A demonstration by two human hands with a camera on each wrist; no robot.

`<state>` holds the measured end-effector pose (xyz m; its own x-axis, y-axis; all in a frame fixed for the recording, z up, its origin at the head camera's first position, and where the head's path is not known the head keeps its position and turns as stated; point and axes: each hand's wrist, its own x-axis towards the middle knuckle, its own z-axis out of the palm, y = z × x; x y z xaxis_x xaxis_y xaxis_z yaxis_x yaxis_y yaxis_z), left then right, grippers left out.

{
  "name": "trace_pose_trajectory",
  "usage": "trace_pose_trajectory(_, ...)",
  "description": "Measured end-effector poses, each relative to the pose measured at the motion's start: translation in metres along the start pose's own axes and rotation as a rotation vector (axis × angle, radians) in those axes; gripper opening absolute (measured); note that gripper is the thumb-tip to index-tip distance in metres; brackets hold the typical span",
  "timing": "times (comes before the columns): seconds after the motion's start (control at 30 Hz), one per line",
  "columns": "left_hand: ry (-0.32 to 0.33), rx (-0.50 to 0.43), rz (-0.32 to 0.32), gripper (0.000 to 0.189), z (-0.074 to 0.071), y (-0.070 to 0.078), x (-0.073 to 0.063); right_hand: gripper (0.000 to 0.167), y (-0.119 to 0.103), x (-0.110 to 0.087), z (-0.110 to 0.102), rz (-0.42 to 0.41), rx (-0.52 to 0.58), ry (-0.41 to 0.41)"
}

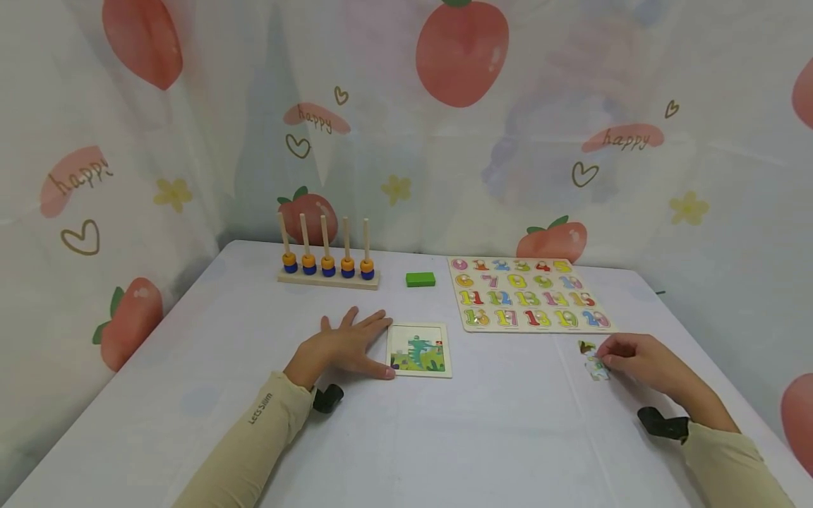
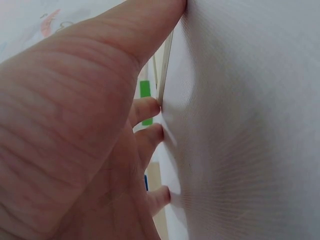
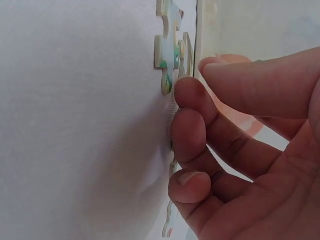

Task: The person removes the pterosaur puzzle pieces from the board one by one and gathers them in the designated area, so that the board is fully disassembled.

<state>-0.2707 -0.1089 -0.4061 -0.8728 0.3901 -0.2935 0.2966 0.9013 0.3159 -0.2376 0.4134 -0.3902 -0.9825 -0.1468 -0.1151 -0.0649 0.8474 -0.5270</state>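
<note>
Flanking the square pale wooden puzzle tray: the left hand, its fingers straight and splayed, thumb and forefinger at the tray's left edge, gripping nothing.
Tray: flat on the white cloth-covered table, between the hands, a green dinosaur picture inside; whether its pale upper part is bare, I cannot tell.
Loose pieces: a pale blue-green jigsaw piece and a brown-and-green jigsaw piece, just in front of the wooden number board.
Right hand: loosely curled at those pieces, thumb apart from forefinger, nothing visible held between them.
Pickup risk: the pieces look thin and lie low, so fingertips might skid them along the cloth or catch two together.
Tray risk: a harder sideways push from the left thumb could slide the tray or jog its contents.
Behind: a bead stand with five wooden pegs and a green rectangular block; both seem beyond accidental knocks.
</note>
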Motion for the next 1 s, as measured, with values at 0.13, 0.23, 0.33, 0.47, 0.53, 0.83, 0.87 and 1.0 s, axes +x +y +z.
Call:
trace_pose_trajectory(0.13, -0.002, 0.000, 0.001, 0.110, -0.001, 0.001, 0.000, 0.014, -0.003, 0.000, -0.001, 0.013, -0.001, 0.009)
trace_pose_trajectory(0.23, -0.006, -0.001, -0.004, 0.109, -0.003, 0.002, -0.001, 0.016, -0.007, 0.001, -0.001, 0.014, 0.007, 0.021)
trace_pose_trajectory(0.33, -0.009, -0.005, -0.011, 0.109, -0.004, 0.002, -0.002, 0.019, -0.014, 0.001, -0.001, 0.001, 0.029, 0.029)
trace_pose_trajectory(0.47, -0.009, -0.003, -0.013, 0.109, -0.003, 0.002, -0.003, 0.024, -0.025, 0.002, 0.003, -0.024, 0.068, 0.035)
trace_pose_trajectory(0.53, -0.007, -0.002, -0.012, 0.108, -0.003, 0.002, -0.003, 0.027, -0.031, 0.004, 0.005, -0.037, 0.087, 0.034)
trace_pose_trajectory(0.83, -0.002, -0.004, -0.004, 0.108, -0.003, 0.002, -0.002, 0.032, -0.057, 0.024, 0.021, -0.076, 0.119, 0.014)
trace_pose_trajectory(0.87, -0.002, -0.005, -0.004, 0.108, -0.004, 0.002, -0.002, 0.032, -0.061, 0.025, 0.023, -0.085, 0.120, 0.013)
trace_pose_trajectory(1.0, -0.008, 0.000, -0.004, 0.108, -0.004, 0.002, -0.002, 0.031, -0.080, 0.032, 0.030, -0.126, 0.136, 0.001)
